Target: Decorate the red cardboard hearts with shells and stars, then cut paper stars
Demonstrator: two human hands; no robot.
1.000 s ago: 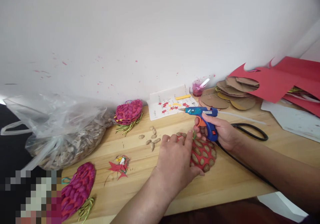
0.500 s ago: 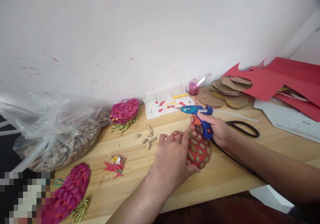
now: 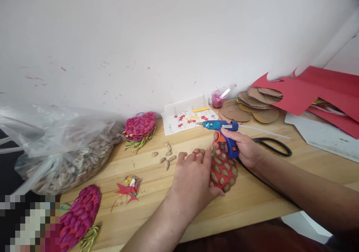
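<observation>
My right hand (image 3: 238, 143) is closed around the handle of a blue glue gun (image 3: 214, 125), with fingers at its orange trigger. Its metal nozzle points left, and a clear glue stick (image 3: 263, 130) sticks out of the back. Beneath the gun lies a red disc (image 3: 224, 164) covered with brown peanut shells. My left hand (image 3: 193, 181) spans the left part of this disc, fingers at the far edge and thumb at the near edge, gripping it against the table and hiding part of it. Several loose peanut shells (image 3: 167, 164) lie left of that hand.
A plastic bag of shells (image 3: 75, 162) stands at left, near magenta shell-covered pieces (image 3: 140, 124) with yellow-green tassels. Paper scraps (image 3: 130, 188) lie nearby. Behind are a sheet with red stars (image 3: 171, 123), a cup (image 3: 217, 100), cardboard discs (image 3: 235, 113) and red card (image 3: 300, 94). A black cord (image 3: 275, 145) runs at right.
The view has shifted very slightly. The glue gun sits a touch lower in the picture; both hands keep their hold, and the loose shells have not moved.
</observation>
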